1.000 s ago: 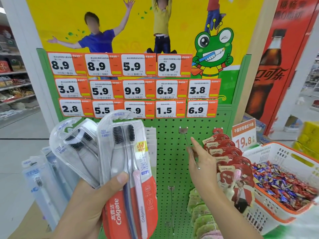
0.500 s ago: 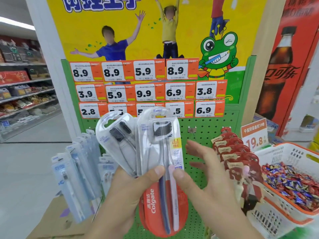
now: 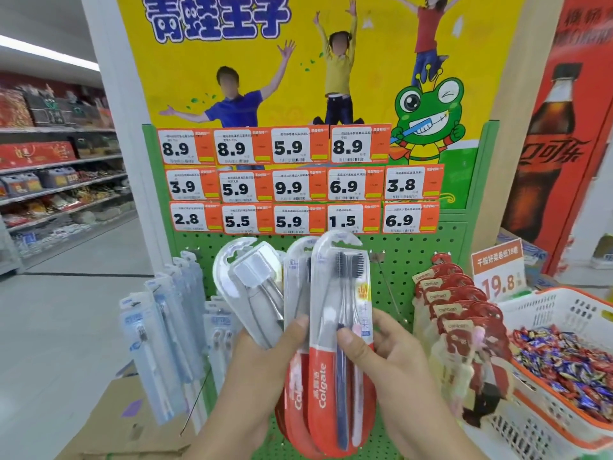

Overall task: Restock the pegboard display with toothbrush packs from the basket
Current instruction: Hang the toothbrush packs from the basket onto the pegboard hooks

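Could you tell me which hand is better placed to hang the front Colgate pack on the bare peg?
Probably the right hand: it already pinches the front Colgate pack, and the bare peg is on its side. The left hand holds the remaining packs.

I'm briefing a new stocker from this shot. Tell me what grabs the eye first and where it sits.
Front and centre, the left hand and right hand grip a fan of Colgate toothbrush packs before the green pegboard. Above them run three rows of orange price tags, under a yellow poster with a cartoon frog. At right, a white basket holds wrapped candies.
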